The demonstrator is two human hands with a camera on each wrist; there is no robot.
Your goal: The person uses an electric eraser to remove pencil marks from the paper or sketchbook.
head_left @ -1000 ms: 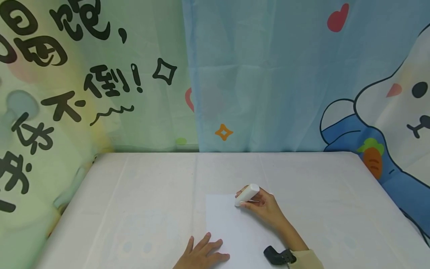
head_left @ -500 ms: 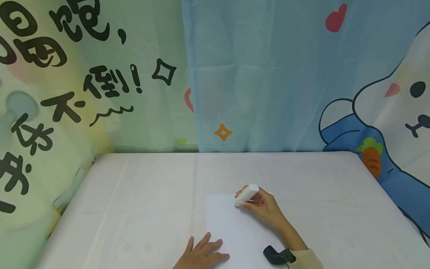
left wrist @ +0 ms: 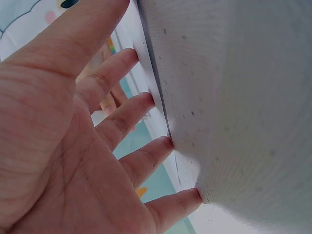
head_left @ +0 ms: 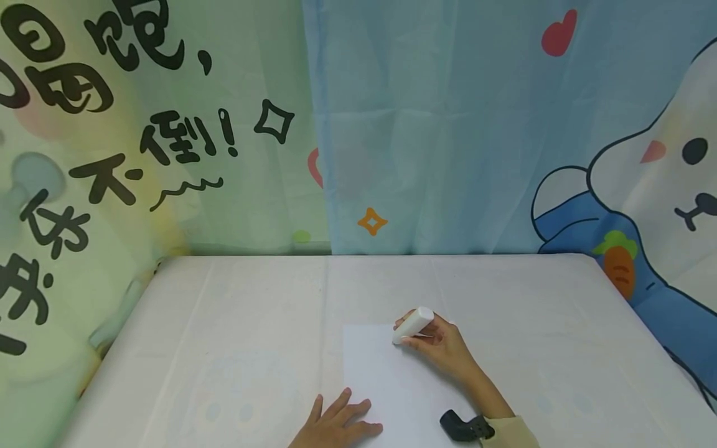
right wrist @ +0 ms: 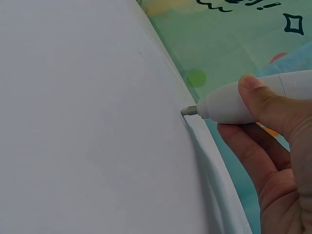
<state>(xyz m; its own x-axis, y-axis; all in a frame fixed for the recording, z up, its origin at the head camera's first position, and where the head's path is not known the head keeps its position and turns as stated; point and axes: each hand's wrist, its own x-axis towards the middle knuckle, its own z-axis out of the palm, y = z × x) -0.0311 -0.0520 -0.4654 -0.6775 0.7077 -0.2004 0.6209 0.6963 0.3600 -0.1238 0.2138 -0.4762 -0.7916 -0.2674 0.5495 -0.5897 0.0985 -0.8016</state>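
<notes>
A sheet of white paper (head_left: 392, 392) lies on the white tablecloth. My right hand (head_left: 442, 348) pinches a thick white electric eraser (head_left: 413, 325) between thumb and fingers, tilted over the upper part of the sheet. In the right wrist view, the narrow grey tip of the electric eraser (right wrist: 231, 103) meets the white surface. At the lower left of the sheet my left hand (head_left: 336, 420) lies with its fingers spread. The left wrist view shows the straight fingertips of the left hand (left wrist: 92, 146) touching the surface along the paper's edge.
The white-covered table (head_left: 235, 323) reaches back to a printed curtain (head_left: 426, 124). A black wrist strap mount (head_left: 465, 426) sits at the right cuff, just above the paper's right side. A green curtain with dark lettering (head_left: 185, 137) hangs along the left.
</notes>
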